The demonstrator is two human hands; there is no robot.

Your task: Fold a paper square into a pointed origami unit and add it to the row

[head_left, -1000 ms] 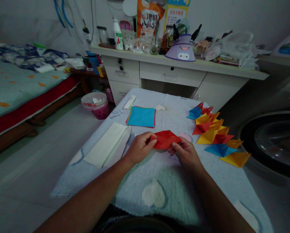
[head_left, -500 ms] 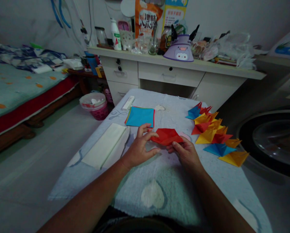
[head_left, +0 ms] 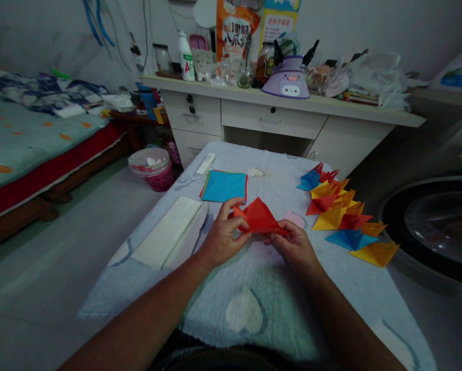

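Note:
A partly folded red paper (head_left: 258, 216) is lifted a little off the cloth-covered table (head_left: 254, 288). My left hand (head_left: 221, 238) pinches its left corner with thumb and fingers closed on it. On the lower right edge of the same sheet, my right hand (head_left: 295, 246) grips with closed fingers. A stack of flat coloured squares with a blue sheet on top (head_left: 225, 186) lies just beyond my left hand. A row of folded red, yellow, orange and blue paper shapes (head_left: 341, 208) runs along the table's right side.
A long white folded packet (head_left: 168, 232) lies at the table's left edge, a small white box (head_left: 206, 163) farther back. A cluttered white desk with drawers (head_left: 277, 113) stands behind. A bed (head_left: 26, 139) and pink bin (head_left: 153, 167) are left, a round drum (head_left: 435, 226) right.
The red paper lay flat under both hands a second ago. My left hand then opened and came back, and now both hands hold the paper raised with its point tilted up.

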